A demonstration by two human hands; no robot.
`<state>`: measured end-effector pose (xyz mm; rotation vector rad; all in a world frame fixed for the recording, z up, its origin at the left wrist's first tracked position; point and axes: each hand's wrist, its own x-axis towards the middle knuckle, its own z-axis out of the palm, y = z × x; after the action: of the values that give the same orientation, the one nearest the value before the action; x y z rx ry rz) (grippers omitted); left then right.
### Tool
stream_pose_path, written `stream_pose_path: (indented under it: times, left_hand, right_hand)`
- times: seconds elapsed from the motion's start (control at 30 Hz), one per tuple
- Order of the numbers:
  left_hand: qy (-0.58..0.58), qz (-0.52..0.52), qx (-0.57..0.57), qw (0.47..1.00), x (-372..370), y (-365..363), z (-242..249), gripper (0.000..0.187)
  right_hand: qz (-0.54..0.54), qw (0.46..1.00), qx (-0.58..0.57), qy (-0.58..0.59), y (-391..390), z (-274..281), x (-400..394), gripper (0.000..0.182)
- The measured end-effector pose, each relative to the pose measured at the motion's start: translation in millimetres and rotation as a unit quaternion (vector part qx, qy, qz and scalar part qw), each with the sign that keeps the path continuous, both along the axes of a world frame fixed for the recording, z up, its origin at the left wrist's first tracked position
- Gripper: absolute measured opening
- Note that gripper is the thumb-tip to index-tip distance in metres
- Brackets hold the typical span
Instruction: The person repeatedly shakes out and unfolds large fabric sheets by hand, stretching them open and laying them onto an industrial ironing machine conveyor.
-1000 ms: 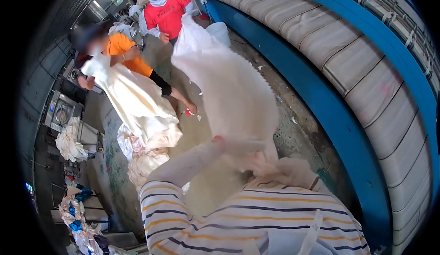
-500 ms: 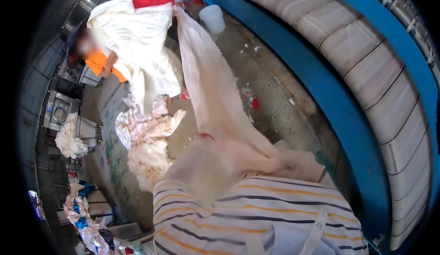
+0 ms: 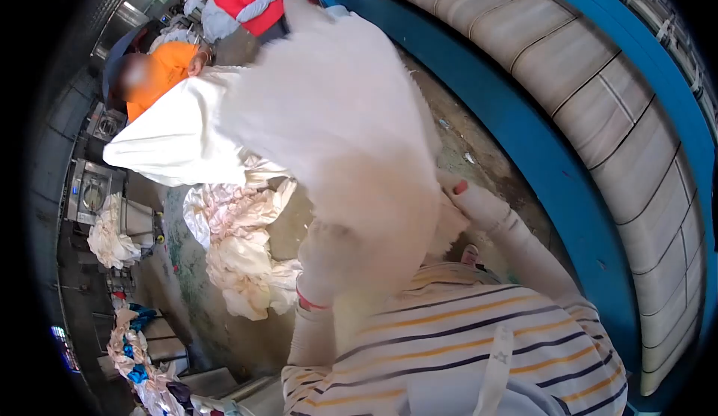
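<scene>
The left hand (image 3: 323,255) is bunching up the white sheet (image 3: 351,132), fingers closed on it. At three o'clock, the right hand (image 3: 467,200) is gripping its edge. The sheet is billowing toward twelve o'clock, above the laundry pile (image 3: 239,244) on the floor. Spreading it flat probably needs a steady pull.

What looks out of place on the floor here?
A heap of crumpled white linen lies directly on the stained concrete floor, with scraps of litter scattered beside the blue machine frame.

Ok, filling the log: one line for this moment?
left hand: grips sheet | right hand: grips sheet | pile: floor
</scene>
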<state>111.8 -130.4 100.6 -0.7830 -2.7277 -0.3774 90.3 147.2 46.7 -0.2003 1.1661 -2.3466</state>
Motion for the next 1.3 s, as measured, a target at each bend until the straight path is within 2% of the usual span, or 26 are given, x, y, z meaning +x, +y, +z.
stream_pose_path:
  times: [0.03, 0.1, 0.13, 0.2, 0.23, 0.3, 0.33, 0.37, 0.4, 0.43, 0.47, 0.57, 0.63, 0.73, 0.8, 0.87, 0.93, 0.97, 1.03, 1.07, 1.1, 1.17, 1.2, 1.27, 1.3]
  left_hand:
    - [-0.011, -0.04, -0.006, 0.999, 1, 6, 3, 0.022]
    - [-0.033, -0.115, -0.018, 0.993, 5, 12, 3, 0.024]
    - [-0.019, -0.077, 0.011, 0.997, 8, 14, -3, 0.023]
    - [0.014, -0.003, 0.069, 0.998, 11, 17, -16, 0.022]
    - [-0.024, 0.005, 0.122, 0.992, 11, 20, -6, 0.021]
    - [-0.1, 0.018, 0.228, 0.968, 16, 27, 24, 0.019]
    - [-0.058, -0.041, 0.183, 0.98, 16, 32, 25, 0.017]
    - [-0.013, -0.101, 0.138, 0.985, 11, 42, 26, 0.016]
    - [0.037, -0.161, 0.092, 0.982, 5, 54, 26, 0.014]
    - [0.009, -0.257, 0.15, 0.955, -5, 71, 19, 0.013]
    - [-0.019, -0.351, 0.202, 0.914, -13, 91, 14, 0.013]
    - [0.132, -0.394, 0.156, 0.896, -17, 157, 16, 0.013]
    - [0.145, -0.473, 0.16, 0.854, -25, 190, 24, 0.016]
    - [0.15, -0.563, 0.191, 0.79, -36, 236, 37, 0.019]
    - [0.161, -0.566, 0.207, 0.782, -38, 263, 43, 0.022]
    - [0.182, -0.523, 0.21, 0.806, -35, 288, 42, 0.025]
    - [0.199, -0.476, 0.217, 0.829, -28, 310, 33, 0.028]
    - [0.206, -0.451, 0.22, 0.84, -25, 320, 27, 0.03]
    - [0.136, -0.504, 0.164, 0.837, -30, 340, -40, 0.027]
    - [0.099, -0.526, 0.135, 0.834, -32, 345, -75, 0.026]
    - [-0.136, -0.542, 0.259, 0.788, -27, 342, -95, 0.021]
    - [-0.231, -0.522, 0.25, 0.782, -41, 317, -151, 0.02]
    - [-0.095, -0.504, 0.12, 0.85, -56, 293, -178, 0.023]
    - [-0.337, -0.344, 0.073, 0.873, -70, 228, -168, 0.025]
    - [-0.421, -0.214, 0.152, 0.868, -65, 198, -142, 0.025]
  right_hand:
    - [0.019, 0.999, -0.044, -0.007, -11, 9, -3, 0.06]
    - [-0.064, 0.99, 0.094, 0.081, -43, 24, 0, 0.048]
    - [-0.104, 0.974, 0.159, 0.128, -54, 27, 3, 0.043]
    - [-0.178, 0.965, 0.151, 0.122, -56, 20, 6, 0.033]
    - [-0.219, 0.957, 0.147, 0.122, -51, 17, 2, 0.028]
    - [-0.201, 0.973, 0.043, 0.101, -2, 16, -3, 0.021]
    - [-0.285, 0.847, 0.27, 0.358, 19, 38, -6, 0.011]
    - [-0.317, 0.758, 0.356, 0.445, 29, 53, -3, 0.014]
    - [-0.363, 0.647, 0.432, 0.512, 39, 68, 0, 0.018]
    - [-0.311, 0.802, 0.337, 0.382, 46, 75, 9, 0.027]
    - [-0.243, 0.915, 0.225, 0.231, 53, 81, 16, 0.037]
    - [-0.211, 0.929, 0.257, 0.161, 64, 75, 31, 0.031]
    - [-0.159, 0.958, 0.219, 0.094, 100, 64, 29, 0.031]
    - [-0.282, 0.881, 0.356, 0.133, 154, 52, 34, 0.031]
    - [-0.391, 0.819, 0.378, 0.181, 171, 85, 47, 0.03]
    - [-0.477, 0.75, 0.388, 0.243, 183, 111, 50, 0.03]
    - [-0.49, 0.634, 0.5, 0.329, 218, 113, 48, 0.03]
    - [-0.457, 0.539, 0.602, 0.372, 259, 98, 47, 0.031]
    - [-0.424, 0.502, 0.671, 0.344, 331, 76, 46, 0.032]
    - [-0.429, 0.568, 0.645, 0.278, 360, 64, 46, 0.032]
    - [-0.428, 0.632, 0.612, 0.207, 387, 50, 44, 0.033]
    - [-0.498, 0.692, 0.514, 0.094, 437, 8, 35, 0.033]
    - [-0.527, 0.715, 0.458, 0.034, 452, -5, 28, 0.034]
    - [-0.484, 0.516, 0.701, 0.098, 469, 6, 21, 0.036]
    - [-0.444, 0.394, 0.795, 0.128, 470, 18, 19, 0.037]
